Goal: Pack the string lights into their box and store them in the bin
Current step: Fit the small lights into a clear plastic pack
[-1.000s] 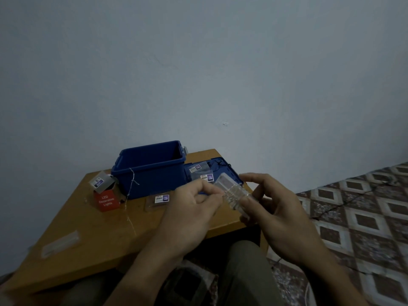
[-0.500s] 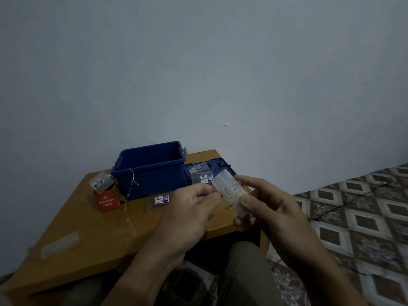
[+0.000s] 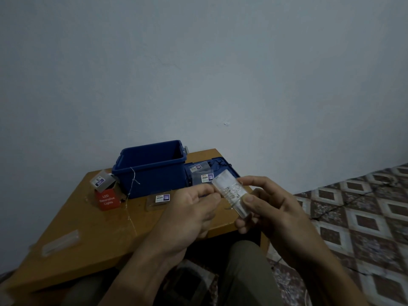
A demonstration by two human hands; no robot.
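- Right hand (image 3: 276,209) grips clear plastic case (image 3: 239,208), thumb on its front, above table (image 3: 99,235) near edge.
- String lights (image 3: 230,192) coiled around the case's middle.
- Left hand (image 3: 189,209) fingertips pinch string lights at case's left side.
- Red box (image 3: 107,198) reads "LED Decorative Lights", left of open blue bin (image 3: 152,173).
- Other labels unreadable.

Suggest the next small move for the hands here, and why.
Probably wrap one more turn round the clear case. The right hand grips the case, already partly coiled with wire; the left hand pinches at its side, likely on that wire. A loose strand lies across the table, so winding looks unfinished before boxing.
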